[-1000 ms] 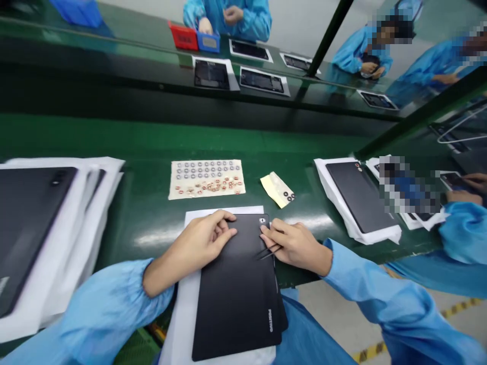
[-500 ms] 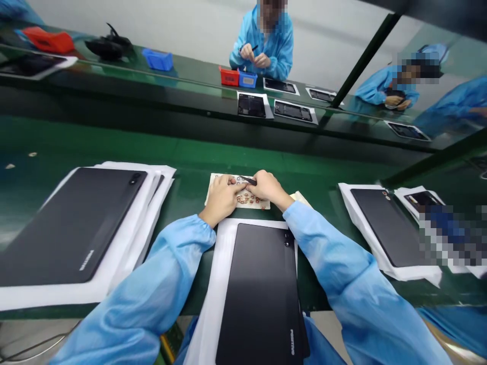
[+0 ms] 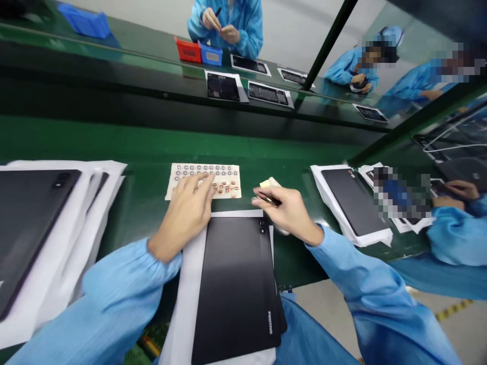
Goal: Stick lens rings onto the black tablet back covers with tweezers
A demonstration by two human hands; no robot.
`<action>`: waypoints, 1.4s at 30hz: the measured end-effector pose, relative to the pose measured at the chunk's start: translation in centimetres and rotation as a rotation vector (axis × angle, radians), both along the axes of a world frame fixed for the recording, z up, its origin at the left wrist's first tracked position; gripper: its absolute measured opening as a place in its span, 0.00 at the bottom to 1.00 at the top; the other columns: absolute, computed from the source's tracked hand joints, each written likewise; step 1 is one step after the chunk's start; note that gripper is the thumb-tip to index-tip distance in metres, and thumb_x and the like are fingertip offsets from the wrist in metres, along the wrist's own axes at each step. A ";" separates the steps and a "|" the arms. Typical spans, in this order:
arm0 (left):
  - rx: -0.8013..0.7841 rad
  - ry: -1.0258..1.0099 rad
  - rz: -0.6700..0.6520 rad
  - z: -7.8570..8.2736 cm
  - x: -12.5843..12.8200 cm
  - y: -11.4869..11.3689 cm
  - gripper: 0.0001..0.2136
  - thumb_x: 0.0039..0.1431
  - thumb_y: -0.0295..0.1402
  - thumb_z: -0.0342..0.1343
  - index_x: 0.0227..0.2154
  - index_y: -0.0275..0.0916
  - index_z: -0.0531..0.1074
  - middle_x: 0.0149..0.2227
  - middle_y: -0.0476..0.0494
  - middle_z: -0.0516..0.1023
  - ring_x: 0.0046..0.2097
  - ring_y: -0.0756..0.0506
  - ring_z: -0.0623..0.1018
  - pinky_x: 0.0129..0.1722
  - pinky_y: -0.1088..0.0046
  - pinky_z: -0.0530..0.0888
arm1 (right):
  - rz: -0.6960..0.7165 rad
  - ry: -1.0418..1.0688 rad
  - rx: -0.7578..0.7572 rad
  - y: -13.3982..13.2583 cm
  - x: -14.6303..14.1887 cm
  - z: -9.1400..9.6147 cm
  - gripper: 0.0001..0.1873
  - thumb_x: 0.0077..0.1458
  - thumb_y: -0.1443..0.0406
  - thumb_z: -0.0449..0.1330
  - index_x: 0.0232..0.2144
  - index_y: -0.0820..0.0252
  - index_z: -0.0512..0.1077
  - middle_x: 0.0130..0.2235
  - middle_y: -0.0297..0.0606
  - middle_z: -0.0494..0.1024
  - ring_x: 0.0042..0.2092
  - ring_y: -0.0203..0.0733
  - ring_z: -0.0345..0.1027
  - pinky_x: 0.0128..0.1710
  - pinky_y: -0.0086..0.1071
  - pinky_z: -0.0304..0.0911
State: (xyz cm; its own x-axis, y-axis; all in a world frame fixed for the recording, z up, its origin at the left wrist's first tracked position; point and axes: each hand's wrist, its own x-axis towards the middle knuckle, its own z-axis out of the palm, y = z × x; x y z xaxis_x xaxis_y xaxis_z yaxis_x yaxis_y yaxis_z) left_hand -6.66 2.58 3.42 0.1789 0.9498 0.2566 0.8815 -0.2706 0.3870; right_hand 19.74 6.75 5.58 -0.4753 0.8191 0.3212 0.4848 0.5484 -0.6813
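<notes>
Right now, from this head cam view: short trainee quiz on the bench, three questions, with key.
1. Which hand holds the tweezers?
2. True or false: the tablet in front of the person lies on a white sheet.
3. Where is the sheet of small rings relative to that tablet?
A. Beyond it
B. Under it
C. To its right

Key: 1. The right hand. 2. True. 3. A.
</notes>
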 end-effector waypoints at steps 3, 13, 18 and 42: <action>-0.115 -0.022 -0.082 0.4 1.5 -3.3 0.21 0.72 0.40 0.45 0.64 0.44 0.68 0.58 0.37 0.74 0.60 0.34 0.70 0.60 0.55 0.66 | 0.012 -0.010 0.060 -3.8 4.1 -2.3 0.11 0.65 0.70 0.58 0.43 0.55 0.80 0.42 0.37 0.83 0.42 0.40 0.78 0.44 0.33 0.73; -0.327 -0.061 -0.086 0.2 2.7 -1.0 0.16 0.69 0.45 0.50 0.50 0.46 0.78 0.46 0.41 0.80 0.53 0.34 0.74 0.53 0.54 0.67 | -0.036 -0.299 0.199 -7.5 4.8 -5.0 0.17 0.68 0.65 0.59 0.57 0.49 0.75 0.50 0.39 0.78 0.31 0.31 0.69 0.29 0.28 0.66; -0.355 -0.194 -0.180 0.5 4.2 0.4 0.12 0.68 0.40 0.51 0.37 0.43 0.76 0.39 0.44 0.80 0.42 0.41 0.77 0.43 0.64 0.71 | -0.040 -0.313 0.205 -7.5 4.8 -4.9 0.18 0.68 0.65 0.58 0.57 0.49 0.74 0.48 0.39 0.77 0.30 0.31 0.68 0.27 0.28 0.63; -0.289 -0.180 -0.197 0.3 4.6 0.0 0.10 0.71 0.37 0.46 0.39 0.44 0.72 0.38 0.48 0.81 0.41 0.42 0.78 0.42 0.67 0.68 | 0.009 -0.039 -0.024 -3.1 5.3 -3.6 0.15 0.67 0.59 0.61 0.51 0.56 0.79 0.38 0.38 0.77 0.36 0.37 0.72 0.35 0.30 0.68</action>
